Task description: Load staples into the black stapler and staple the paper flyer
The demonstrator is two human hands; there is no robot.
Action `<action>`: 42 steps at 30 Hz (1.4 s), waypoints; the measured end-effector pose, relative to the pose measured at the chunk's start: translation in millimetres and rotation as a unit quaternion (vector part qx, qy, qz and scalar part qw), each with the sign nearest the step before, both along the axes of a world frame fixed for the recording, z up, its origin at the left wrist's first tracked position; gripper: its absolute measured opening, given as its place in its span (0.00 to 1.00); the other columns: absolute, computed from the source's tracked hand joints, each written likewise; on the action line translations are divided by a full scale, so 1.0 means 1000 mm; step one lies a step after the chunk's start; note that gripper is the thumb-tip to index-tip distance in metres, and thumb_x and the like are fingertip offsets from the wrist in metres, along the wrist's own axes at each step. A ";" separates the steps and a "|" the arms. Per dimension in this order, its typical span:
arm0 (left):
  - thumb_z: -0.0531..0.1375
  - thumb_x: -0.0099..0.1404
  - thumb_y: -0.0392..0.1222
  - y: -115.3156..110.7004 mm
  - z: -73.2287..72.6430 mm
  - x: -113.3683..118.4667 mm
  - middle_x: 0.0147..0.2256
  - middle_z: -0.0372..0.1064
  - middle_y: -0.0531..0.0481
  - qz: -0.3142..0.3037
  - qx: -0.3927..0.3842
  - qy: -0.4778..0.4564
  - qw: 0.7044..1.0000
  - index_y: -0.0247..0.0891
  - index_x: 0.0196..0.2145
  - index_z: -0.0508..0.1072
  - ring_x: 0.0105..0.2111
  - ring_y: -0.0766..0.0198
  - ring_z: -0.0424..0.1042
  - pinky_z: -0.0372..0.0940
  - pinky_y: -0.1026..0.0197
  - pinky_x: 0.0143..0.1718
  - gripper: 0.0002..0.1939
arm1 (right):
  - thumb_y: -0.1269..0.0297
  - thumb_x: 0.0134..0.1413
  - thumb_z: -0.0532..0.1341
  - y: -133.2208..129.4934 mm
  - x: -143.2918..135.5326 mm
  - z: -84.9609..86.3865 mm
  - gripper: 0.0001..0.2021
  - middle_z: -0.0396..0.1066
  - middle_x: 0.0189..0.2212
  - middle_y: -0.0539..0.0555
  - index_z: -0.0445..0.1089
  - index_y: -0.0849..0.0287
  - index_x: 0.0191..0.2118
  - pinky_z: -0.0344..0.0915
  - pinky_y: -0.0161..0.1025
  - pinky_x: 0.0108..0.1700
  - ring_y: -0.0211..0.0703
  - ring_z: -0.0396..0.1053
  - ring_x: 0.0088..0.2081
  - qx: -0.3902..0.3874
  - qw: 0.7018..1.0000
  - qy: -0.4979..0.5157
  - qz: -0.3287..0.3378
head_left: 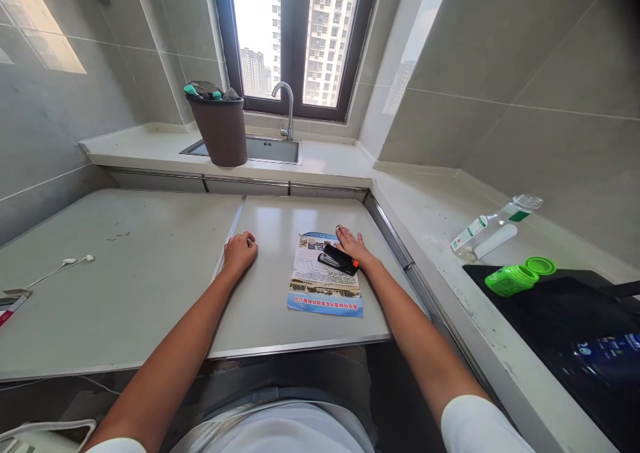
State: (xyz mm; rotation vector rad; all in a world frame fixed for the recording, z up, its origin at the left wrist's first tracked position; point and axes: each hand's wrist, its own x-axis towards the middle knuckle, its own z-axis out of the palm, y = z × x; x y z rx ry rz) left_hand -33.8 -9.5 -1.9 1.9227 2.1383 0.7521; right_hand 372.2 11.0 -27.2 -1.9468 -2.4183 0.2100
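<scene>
A printed leaflet point(325, 287) with blue borders lies on the pale table point(275, 306). On top of it rests a black stapler-like tool point(339, 258) with an orange end. My right hand point(353, 245) lies flat at the leaflet's upper right edge, fingers stretched out, just beside the black tool and holding nothing. Over the table's metal seam, left of the leaflet, my left hand point(241, 249) rests with its fingers curled together; whether anything is inside them is hidden.
A brown bin point(220, 133) stands by the sink point(275, 150) and faucet point(287, 109). On the right counter are a clear bottle point(493, 229), an open green container point(511, 279) and a dark blue bottle point(607, 356). A white cable point(53, 271) lies at left.
</scene>
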 end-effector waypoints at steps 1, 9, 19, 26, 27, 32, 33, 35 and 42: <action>0.59 0.63 0.36 0.000 -0.001 -0.001 0.40 0.77 0.43 -0.001 0.003 -0.014 1.000 0.41 0.39 0.76 0.46 0.46 0.73 0.62 0.49 0.49 0.08 | 0.55 0.75 0.44 0.002 -0.006 0.002 0.32 0.36 0.79 0.60 0.42 0.54 0.79 0.39 0.71 0.74 0.53 0.37 0.79 -0.005 1.000 -0.010 0.008; 0.57 0.61 0.36 0.006 -0.004 -0.009 0.33 0.75 0.47 0.012 0.068 -0.150 0.986 0.39 0.34 0.75 0.37 0.55 0.74 0.64 0.57 0.42 0.06 | 0.58 0.74 0.48 0.013 -0.104 0.003 0.31 0.39 0.78 0.66 0.49 0.56 0.77 0.40 0.77 0.72 0.58 0.39 0.79 0.023 0.996 0.003 0.088; 0.58 0.60 0.36 0.004 -0.003 -0.010 0.33 0.74 0.49 0.014 0.055 -0.172 0.983 0.39 0.35 0.76 0.36 0.57 0.73 0.64 0.59 0.43 0.07 | 0.47 0.69 0.58 0.013 -0.172 0.005 0.35 0.39 0.78 0.69 0.56 0.58 0.74 0.35 0.75 0.73 0.63 0.35 0.79 0.079 0.991 0.090 0.052; 0.57 0.64 0.38 0.006 0.007 -0.015 0.31 0.70 0.50 0.049 0.137 -0.225 0.964 0.38 0.39 0.75 0.32 0.61 0.70 0.65 0.60 0.41 0.08 | 0.42 0.75 0.45 0.018 -0.163 0.013 0.36 0.38 0.78 0.69 0.49 0.61 0.77 0.31 0.78 0.72 0.61 0.36 0.79 0.011 0.997 0.071 0.011; 0.56 0.64 0.38 0.006 0.008 -0.018 0.31 0.70 0.51 0.059 0.145 -0.229 0.961 0.38 0.40 0.75 0.32 0.61 0.69 0.65 0.61 0.40 0.09 | 0.44 0.76 0.44 0.019 -0.167 0.013 0.35 0.39 0.78 0.67 0.49 0.59 0.77 0.31 0.78 0.72 0.60 0.36 0.79 0.010 0.997 0.067 0.041; 0.57 0.63 0.39 0.010 0.005 -0.030 0.30 0.70 0.50 0.079 0.101 -0.221 0.967 0.38 0.39 0.75 0.32 0.59 0.70 0.65 0.60 0.39 0.09 | 0.45 0.77 0.45 0.022 -0.195 0.012 0.32 0.41 0.78 0.65 0.52 0.57 0.76 0.36 0.78 0.72 0.62 0.38 0.79 0.009 0.993 0.075 0.091; 0.57 0.64 0.40 0.010 0.003 -0.031 0.31 0.71 0.49 0.071 0.093 -0.215 0.970 0.38 0.39 0.75 0.33 0.59 0.71 0.66 0.60 0.40 0.09 | 0.44 0.76 0.45 0.022 -0.200 0.012 0.33 0.42 0.78 0.65 0.53 0.57 0.76 0.37 0.79 0.72 0.63 0.38 0.78 0.011 0.993 0.078 0.091; 0.58 0.64 0.40 0.011 0.000 -0.032 0.34 0.74 0.48 0.051 0.078 -0.198 0.976 0.38 0.40 0.76 0.35 0.58 0.73 0.66 0.59 0.42 0.09 | 0.45 0.77 0.46 0.023 -0.207 0.011 0.32 0.43 0.78 0.63 0.53 0.55 0.76 0.37 0.80 0.71 0.64 0.38 0.78 0.017 0.992 0.082 0.099; 0.59 0.63 0.39 0.018 -0.011 -0.035 0.39 0.76 0.43 -0.014 0.033 -0.065 0.997 0.39 0.39 0.78 0.43 0.53 0.74 0.66 0.56 0.48 0.09 | 0.48 0.78 0.47 0.029 -0.212 0.012 0.28 0.42 0.79 0.52 0.49 0.43 0.77 0.35 0.82 0.71 0.58 0.37 0.79 0.000 0.983 0.073 0.170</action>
